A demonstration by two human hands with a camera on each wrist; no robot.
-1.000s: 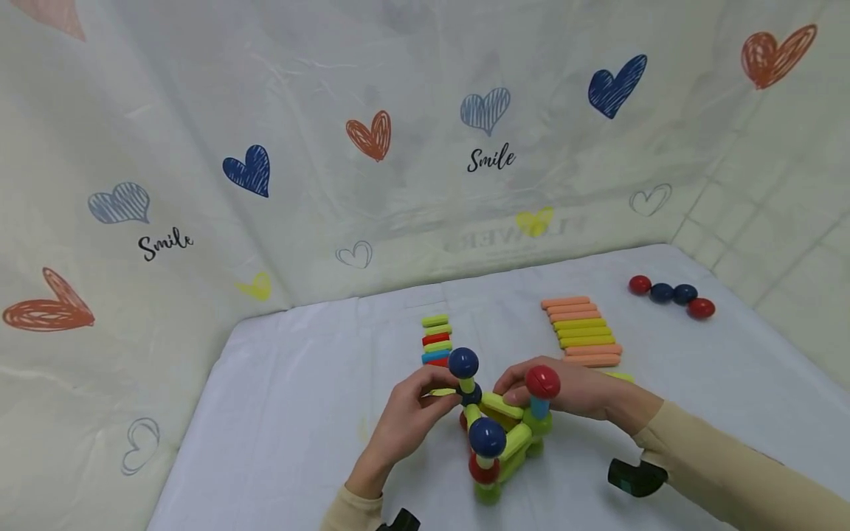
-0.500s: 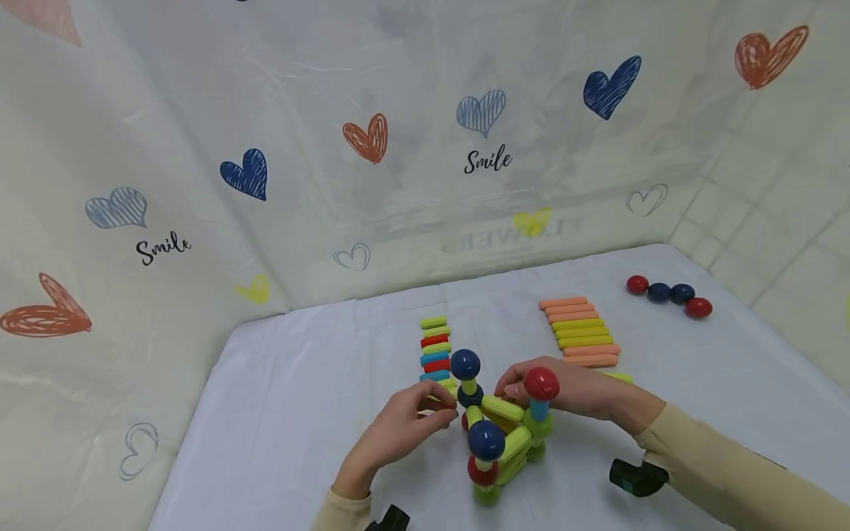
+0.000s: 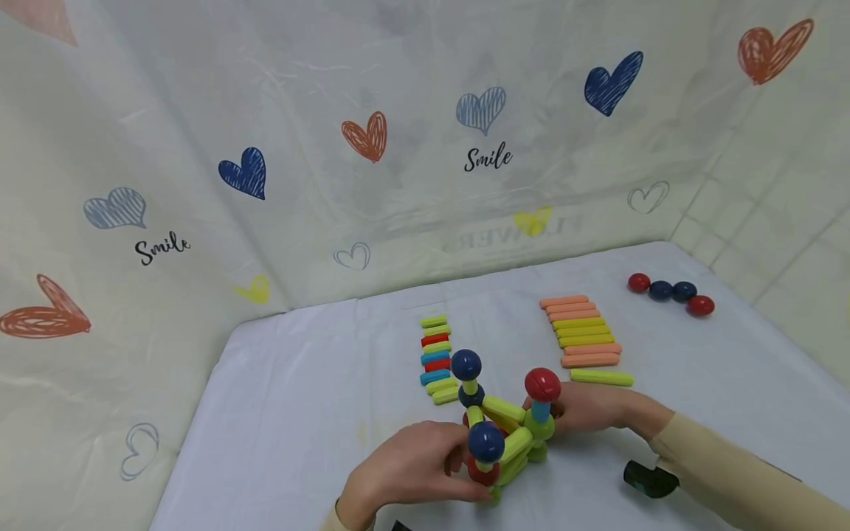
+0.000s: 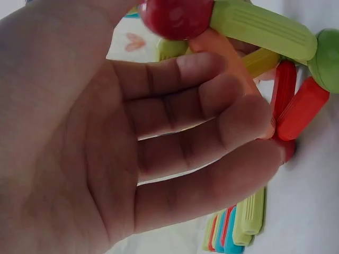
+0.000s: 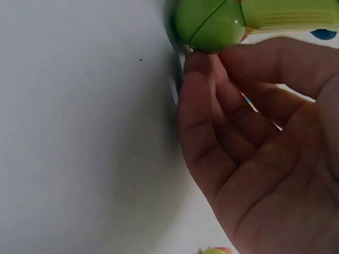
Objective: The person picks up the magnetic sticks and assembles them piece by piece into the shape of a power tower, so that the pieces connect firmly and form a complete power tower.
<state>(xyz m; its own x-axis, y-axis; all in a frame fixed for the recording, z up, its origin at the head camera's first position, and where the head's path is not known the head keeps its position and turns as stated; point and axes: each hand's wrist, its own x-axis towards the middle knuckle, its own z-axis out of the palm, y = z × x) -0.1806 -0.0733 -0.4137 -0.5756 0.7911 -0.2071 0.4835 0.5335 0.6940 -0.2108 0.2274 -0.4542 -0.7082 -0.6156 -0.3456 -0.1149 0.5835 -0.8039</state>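
Note:
A toy frame of magnetic rods and balls, with a light green rod (image 3: 518, 442) along its near side, stands on the white table. Two dark blue balls (image 3: 486, 441) and a red ball (image 3: 542, 384) top its posts. My left hand (image 3: 412, 464) holds the near left corner, thumb in front. In the left wrist view its fingers (image 4: 206, 172) lie along an orange rod (image 4: 235, 66), below a red ball (image 4: 177, 16). My right hand (image 3: 591, 405) holds the right corner; its fingertips meet a green ball (image 5: 212, 26) in the right wrist view.
Behind the frame lies a column of short coloured rods (image 3: 435, 358). Further right are long orange and yellow rods (image 3: 581, 332), with a single light green rod (image 3: 600, 377) nearer. Red and dark blue balls (image 3: 672, 292) sit at the back right.
My left hand has come from beside the short rods to the frame's near left corner. My right hand has shifted from the frame's back side to its right corner.

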